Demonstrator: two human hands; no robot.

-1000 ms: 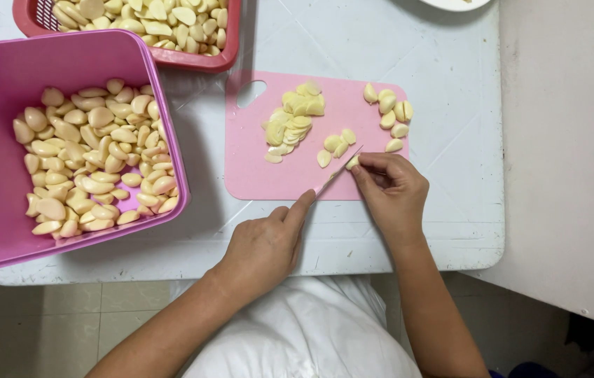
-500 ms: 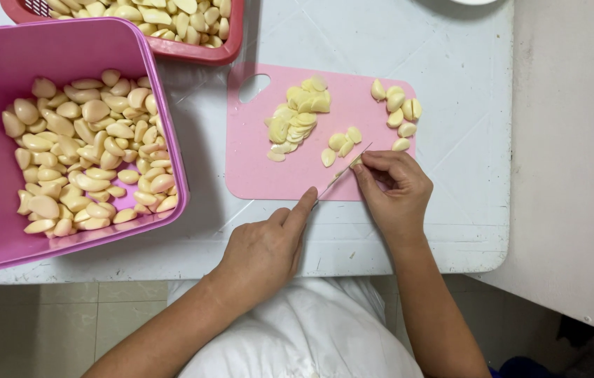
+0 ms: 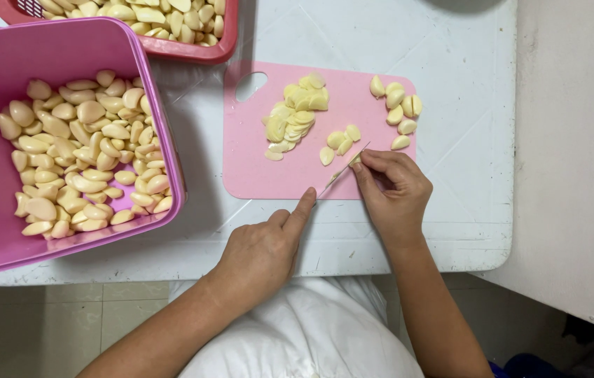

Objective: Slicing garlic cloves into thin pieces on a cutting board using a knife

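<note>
A pink cutting board (image 3: 258,164) lies on the white table (image 3: 465,210). On it sit a pile of garlic slices (image 3: 291,122), a few loose slices (image 3: 342,140) and several whole peeled cloves (image 3: 398,108). My left hand (image 3: 262,252) grips a small knife, index finger stretched along its back. The thin blade (image 3: 342,169) slants up to the right across the board's near edge. My right hand (image 3: 391,189) pinches a garlic clove (image 3: 356,159) against the board at the blade's tip; most of the clove is hidden by my fingers.
A pink tub (image 3: 150,112) with many peeled cloves stands at the left, close to the board. A red basket (image 3: 202,50) of cloves is at the back. The table's front edge runs just behind my wrists; a pale counter (image 3: 577,175) lies to the right.
Both hands stay at the board's near right corner, knife against the clove. The view has shifted slightly; no clear movement of the garlic.
</note>
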